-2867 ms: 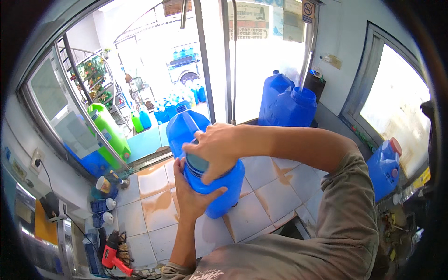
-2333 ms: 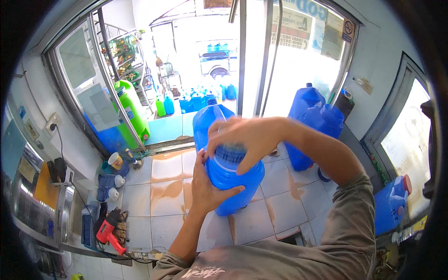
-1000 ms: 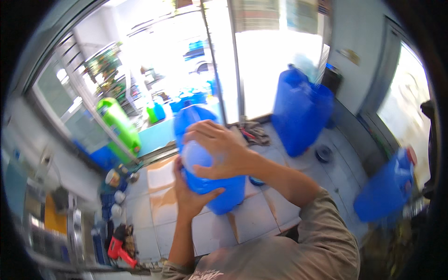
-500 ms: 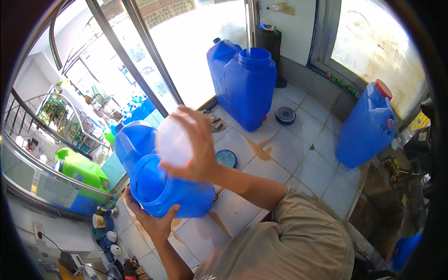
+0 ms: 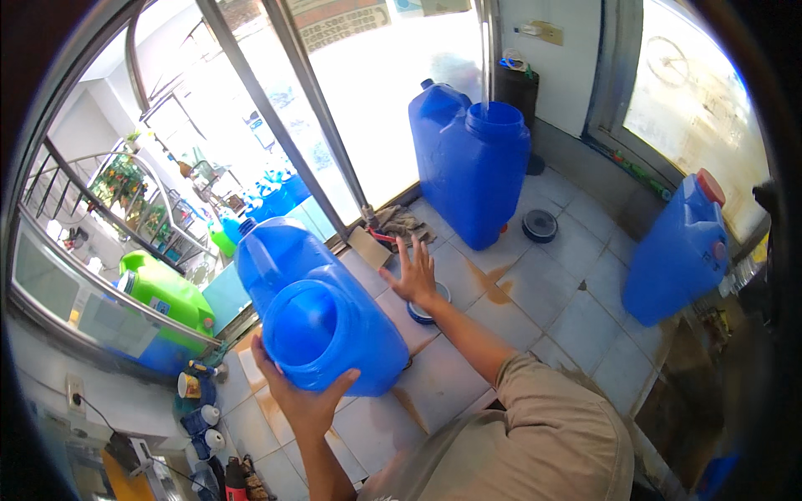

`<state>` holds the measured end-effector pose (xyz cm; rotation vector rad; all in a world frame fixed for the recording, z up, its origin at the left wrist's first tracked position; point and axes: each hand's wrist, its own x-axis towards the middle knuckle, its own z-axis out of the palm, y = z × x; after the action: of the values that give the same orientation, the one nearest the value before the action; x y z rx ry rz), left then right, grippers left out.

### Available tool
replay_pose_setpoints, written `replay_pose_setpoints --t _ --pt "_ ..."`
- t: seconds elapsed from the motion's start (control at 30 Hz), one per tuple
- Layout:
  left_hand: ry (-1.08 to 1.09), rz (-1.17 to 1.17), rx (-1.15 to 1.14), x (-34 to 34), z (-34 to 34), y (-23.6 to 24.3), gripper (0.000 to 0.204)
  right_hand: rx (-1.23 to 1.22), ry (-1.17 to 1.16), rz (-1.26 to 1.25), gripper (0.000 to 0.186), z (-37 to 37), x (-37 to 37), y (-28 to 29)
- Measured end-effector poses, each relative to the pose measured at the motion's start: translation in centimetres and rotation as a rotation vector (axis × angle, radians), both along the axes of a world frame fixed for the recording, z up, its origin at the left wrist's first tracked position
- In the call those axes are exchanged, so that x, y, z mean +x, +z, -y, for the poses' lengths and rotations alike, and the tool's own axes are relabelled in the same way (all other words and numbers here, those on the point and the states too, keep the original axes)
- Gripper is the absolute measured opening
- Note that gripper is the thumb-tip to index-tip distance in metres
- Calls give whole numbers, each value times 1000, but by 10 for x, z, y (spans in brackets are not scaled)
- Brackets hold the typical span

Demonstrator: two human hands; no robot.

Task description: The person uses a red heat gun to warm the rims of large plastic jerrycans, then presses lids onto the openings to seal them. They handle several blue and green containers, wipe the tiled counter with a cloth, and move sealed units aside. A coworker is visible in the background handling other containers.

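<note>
A blue plastic water jug (image 5: 372,334) stands tilted before me, its wide round mouth uncovered and facing up. My left hand (image 5: 302,401) grips the near side of that mouth, thumb on one side and fingers on the other. Out over the floor to the jug's right, my right hand (image 5: 411,275) is open with fingers spread and nothing visible in it. Partly hidden under its wrist is a round lid (image 5: 419,316). Just beyond the fingers lie a small red-handled tool (image 5: 382,237) and a crumpled rag (image 5: 408,224).
Another blue jug (image 5: 468,175), with a clear tube (image 5: 487,58) going into its mouth, stands by the glass. A dark round lid (image 5: 540,225) lies beside it. At right is a red-capped blue jug (image 5: 678,250). Bottles (image 5: 205,430) line the left wall; a green jug (image 5: 167,301) is behind glass.
The whitish round object in my right hand is gone from view. That hand has moved right, away from the jug's mouth, and opened. My left hand still holds the jug.
</note>
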<state>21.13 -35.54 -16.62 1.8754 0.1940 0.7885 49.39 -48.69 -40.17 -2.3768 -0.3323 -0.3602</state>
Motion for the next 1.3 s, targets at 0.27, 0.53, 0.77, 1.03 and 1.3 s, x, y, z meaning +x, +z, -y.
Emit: replay_pose_setpoints --t 0.27,0.53,0.77,1.03,1.3 --pt "-15 68 157 26 -37 -3 130 -288 160 -488 81 -44 107 65" --pt "18 69 222 65 -65 -4 124 -234 103 -70 107 19 40 143" --pt "54 127 207 89 -70 -18 117 -245 -166 376 91 200 -21 214" --pt "112 41 246 92 -55 -10 114 -619 -1213 328 78 504 -20 319" --pt "234 179 392 63 -65 -33 102 -376 -1221 -388 58 624 -51 324"
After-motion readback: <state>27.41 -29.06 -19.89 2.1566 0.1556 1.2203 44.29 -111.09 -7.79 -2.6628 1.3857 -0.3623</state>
